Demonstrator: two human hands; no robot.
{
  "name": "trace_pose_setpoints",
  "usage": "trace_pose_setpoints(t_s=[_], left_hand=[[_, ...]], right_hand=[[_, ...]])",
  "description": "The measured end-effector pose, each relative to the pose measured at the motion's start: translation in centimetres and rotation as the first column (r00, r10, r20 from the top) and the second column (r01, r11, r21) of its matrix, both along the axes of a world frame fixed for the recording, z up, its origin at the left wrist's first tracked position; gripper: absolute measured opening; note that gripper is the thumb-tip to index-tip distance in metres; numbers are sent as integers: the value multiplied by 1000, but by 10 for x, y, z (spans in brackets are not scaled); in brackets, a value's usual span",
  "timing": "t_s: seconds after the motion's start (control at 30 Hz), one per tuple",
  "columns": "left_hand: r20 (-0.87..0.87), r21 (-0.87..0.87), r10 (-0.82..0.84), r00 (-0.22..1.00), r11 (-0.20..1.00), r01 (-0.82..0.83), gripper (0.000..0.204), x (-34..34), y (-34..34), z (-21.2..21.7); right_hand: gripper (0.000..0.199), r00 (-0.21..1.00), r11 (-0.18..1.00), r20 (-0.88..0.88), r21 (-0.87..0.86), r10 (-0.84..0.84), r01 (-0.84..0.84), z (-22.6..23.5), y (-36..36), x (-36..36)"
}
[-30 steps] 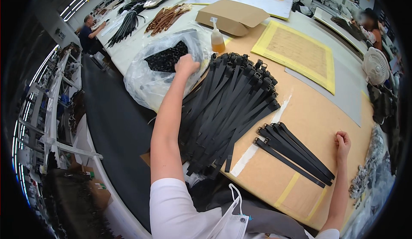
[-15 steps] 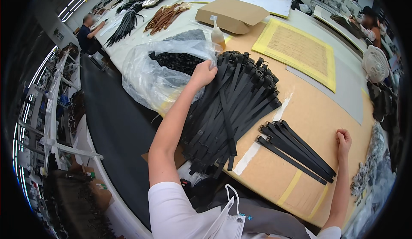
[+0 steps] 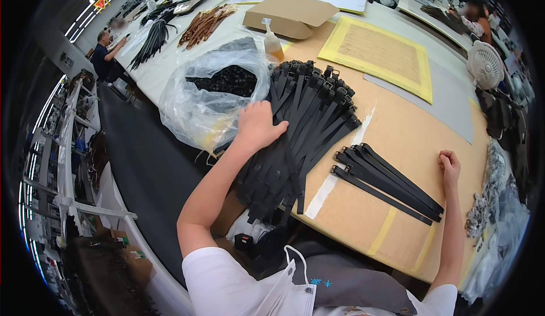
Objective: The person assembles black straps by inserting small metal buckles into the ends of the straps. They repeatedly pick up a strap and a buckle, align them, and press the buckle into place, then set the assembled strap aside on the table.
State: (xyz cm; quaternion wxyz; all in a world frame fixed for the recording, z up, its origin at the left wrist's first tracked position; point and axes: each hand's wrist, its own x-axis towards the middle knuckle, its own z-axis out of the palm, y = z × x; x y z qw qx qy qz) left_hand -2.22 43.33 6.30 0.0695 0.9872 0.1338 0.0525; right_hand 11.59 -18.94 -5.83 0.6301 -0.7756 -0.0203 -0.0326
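My left hand (image 3: 256, 126) lies flat on the left edge of a big heap of black straps (image 3: 301, 129) spread over the brown work table (image 3: 392, 140); its fingers are apart and grip nothing. A clear plastic bag (image 3: 198, 109) holding small black parts sits just left of that hand. A smaller neat bundle of black straps (image 3: 389, 182) lies to the right of a white tape strip (image 3: 340, 168). Resting on the table past that bundle, my right hand (image 3: 449, 164) is closed in a fist with nothing visible in it.
A squeeze bottle with amber liquid (image 3: 272, 41) and a cardboard box (image 3: 289, 15) stand behind the heap. A yellow-edged mat (image 3: 377, 52) and a small white fan (image 3: 485, 66) lie at the right rear. Other people work at far tables (image 3: 105, 55).
My left hand has drawn back from the plastic bag toward me and now rests on the near left side of the strap heap. The right hand has stayed put.
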Motion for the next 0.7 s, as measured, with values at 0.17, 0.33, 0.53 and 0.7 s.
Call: trace_pose_setpoints(t_s=[0.17, 0.33, 0.53, 0.7], left_hand=[[-96, -323, 65, 993, 942, -93, 55, 5, 22, -9], [43, -227, 103, 994, 970, -91, 55, 8, 15, -21], [39, -326, 76, 996, 943, -59, 48, 6, 41, -33], [123, -268, 7, 992, 963, 26, 47, 2, 39, -22]], right_hand=[[8, 1000, 1000, 13, 5, 6, -6, -3, -5, 2], [7, 1000, 1000, 30, 14, 9, -10, -4, -6, 2], [7, 999, 999, 53, 29, 12, -14, -4, 0, 0], [8, 998, 999, 60, 52, 12, -15, -6, -4, -1]])
